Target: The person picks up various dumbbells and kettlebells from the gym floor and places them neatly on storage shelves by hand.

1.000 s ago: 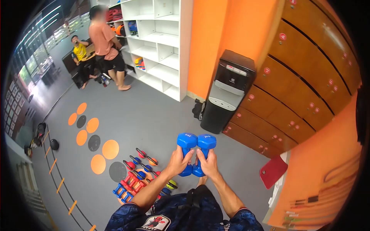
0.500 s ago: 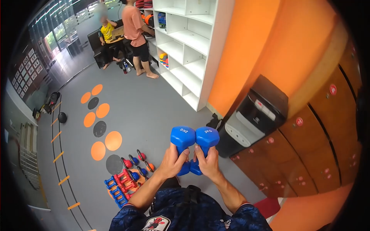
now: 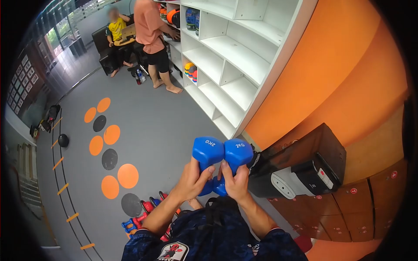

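Holding Two Blue Dumbbells, Nearside of the White Shelf Unit

Blue dumbbells are glossy and faceted, side by side, upper heads touching. White "2KG" is legible on one, less clear on the other. Left hand and right hand are each wrapped round one handle, thumbs inward. Handles are mostly covered; lower heads partly hidden. Kettlebells and red weights, on the floor nearside-left of the shelf unit, are partly blocked by the left forearm. Water dispenser stands nearside-right of the shelf unit. A person in a salmon shirt, left of the shelf unit, is cut off at the top.
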The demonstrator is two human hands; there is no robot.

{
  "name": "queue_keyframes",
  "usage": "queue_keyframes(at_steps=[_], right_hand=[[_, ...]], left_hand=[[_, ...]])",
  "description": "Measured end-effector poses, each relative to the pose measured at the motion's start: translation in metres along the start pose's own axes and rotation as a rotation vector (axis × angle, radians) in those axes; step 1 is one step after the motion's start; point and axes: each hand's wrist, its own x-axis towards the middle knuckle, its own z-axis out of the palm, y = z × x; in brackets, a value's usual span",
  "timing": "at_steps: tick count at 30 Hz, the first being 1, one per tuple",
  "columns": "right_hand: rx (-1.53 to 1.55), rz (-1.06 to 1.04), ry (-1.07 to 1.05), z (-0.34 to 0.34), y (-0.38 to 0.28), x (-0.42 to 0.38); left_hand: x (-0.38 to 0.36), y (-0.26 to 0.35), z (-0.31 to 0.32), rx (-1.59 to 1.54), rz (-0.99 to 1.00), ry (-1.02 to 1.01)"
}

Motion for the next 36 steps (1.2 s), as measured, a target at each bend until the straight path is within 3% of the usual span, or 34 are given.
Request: queue_keyframes(at_steps=[23,36], right_hand=[[0.085,0.01,0.108,0.081,0.126,0.454],[0.098,0.059,0.431,0.174,0.187,0.663]], left_hand=[[0.456,-0.11,-0.156,0.034,0.065,-0.071],[0.691,-0.187,-0.271,-0.065,0.025,-0.35]])
